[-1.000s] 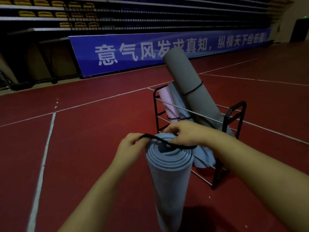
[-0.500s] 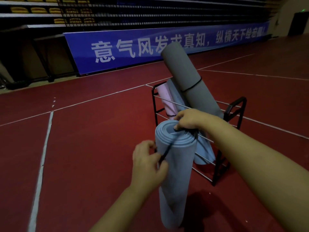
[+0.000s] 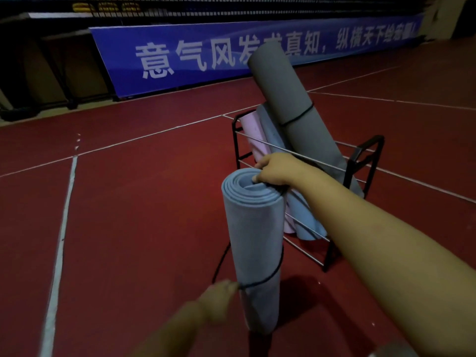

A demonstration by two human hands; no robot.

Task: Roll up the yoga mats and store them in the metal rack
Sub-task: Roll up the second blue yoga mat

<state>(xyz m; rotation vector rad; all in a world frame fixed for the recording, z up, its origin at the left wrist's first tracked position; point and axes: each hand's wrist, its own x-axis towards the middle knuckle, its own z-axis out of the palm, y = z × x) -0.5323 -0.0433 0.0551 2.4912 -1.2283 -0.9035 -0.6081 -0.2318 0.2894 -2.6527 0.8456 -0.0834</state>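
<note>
Blue mat [image 3: 253, 243] upright, long axis vertical, just beside rack [image 3: 353, 176]; right hand [image 3: 279, 170] gripping top rim, nearer rack. Left hand [image 3: 219, 295] pinching cord [image 3: 260, 280] around lower mat.

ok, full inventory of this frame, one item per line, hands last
held yoga mat: 1, light blue, rolled, upright in front of the rack
band: 1, black, looped around the held mat's lower part
metal rack: 1, black frame with silver rails, on the floor behind the held mat
grey mat: 1, grey, rolled with a black band, leaning in the rack, tallest
pink mat: 1, pale pink, rolled, in the rack at its left
blue mat: 1, light blue, rolled, in the rack between pink and grey
banner: 1, blue with white characters, along the far wall
floor: red with white lines
left hand: pinching the band, blurred
right hand: gripping the held mat's top edge
</note>
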